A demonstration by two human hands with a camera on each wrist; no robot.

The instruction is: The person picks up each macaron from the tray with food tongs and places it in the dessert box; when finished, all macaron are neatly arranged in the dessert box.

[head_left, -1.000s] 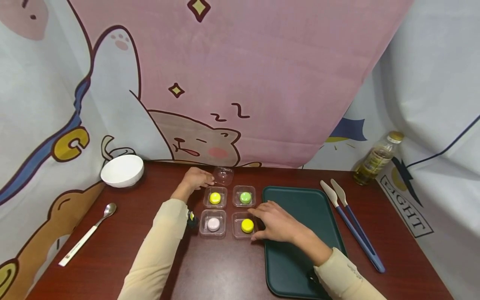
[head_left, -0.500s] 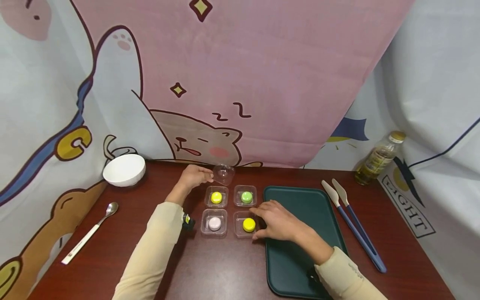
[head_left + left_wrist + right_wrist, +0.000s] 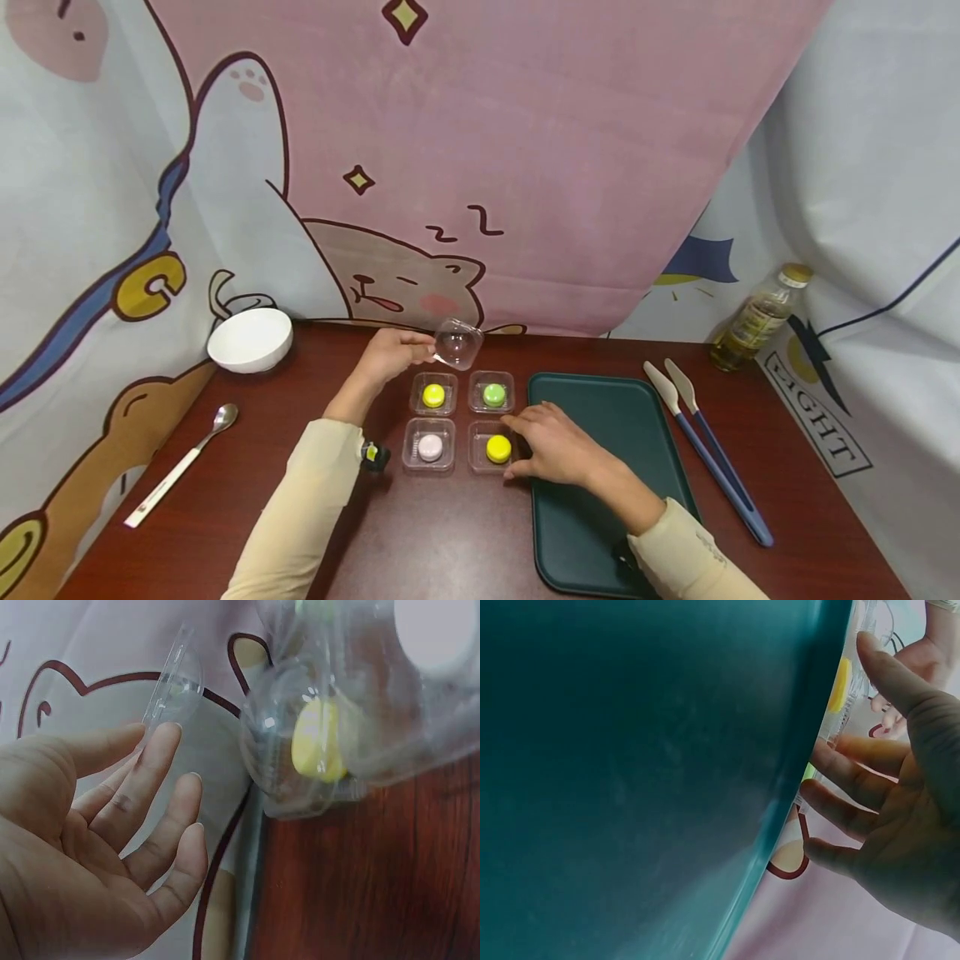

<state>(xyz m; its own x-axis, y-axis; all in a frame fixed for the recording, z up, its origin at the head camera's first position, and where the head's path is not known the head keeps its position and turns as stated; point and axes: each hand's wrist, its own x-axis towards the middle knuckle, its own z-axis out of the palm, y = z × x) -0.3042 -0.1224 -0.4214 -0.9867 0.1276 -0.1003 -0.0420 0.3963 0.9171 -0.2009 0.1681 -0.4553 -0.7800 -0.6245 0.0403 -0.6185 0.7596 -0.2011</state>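
My left hand point(image 3: 390, 357) pinches a clear domed plastic lid point(image 3: 459, 344) by its edge, thumb against forefinger, near the back wall. In the left wrist view the lid point(image 3: 176, 686) stands tilted nearly on edge, its other fingers loosely bent. Before it are several clear square plastic boxes, each with one macaron: yellow point(image 3: 433, 396) and green point(image 3: 493, 395) behind, pale pink point(image 3: 430, 447) and yellow point(image 3: 498, 449) in front. My right hand point(image 3: 555, 443) holds the front right box point(image 3: 477, 462), fingertips at its back corner and thumb at its front one.
A dark green tray point(image 3: 585, 533) lies beneath the right forearm. Blue-handled tongs point(image 3: 712, 454) lie right of it, with an oil bottle point(image 3: 757, 321) behind. A white bowl point(image 3: 250, 342) and a spoon point(image 3: 180, 467) are at the left.
My left hand has raised the lid from the table's back edge and moved it slightly right, tilting it up. The right hand has stayed in place.
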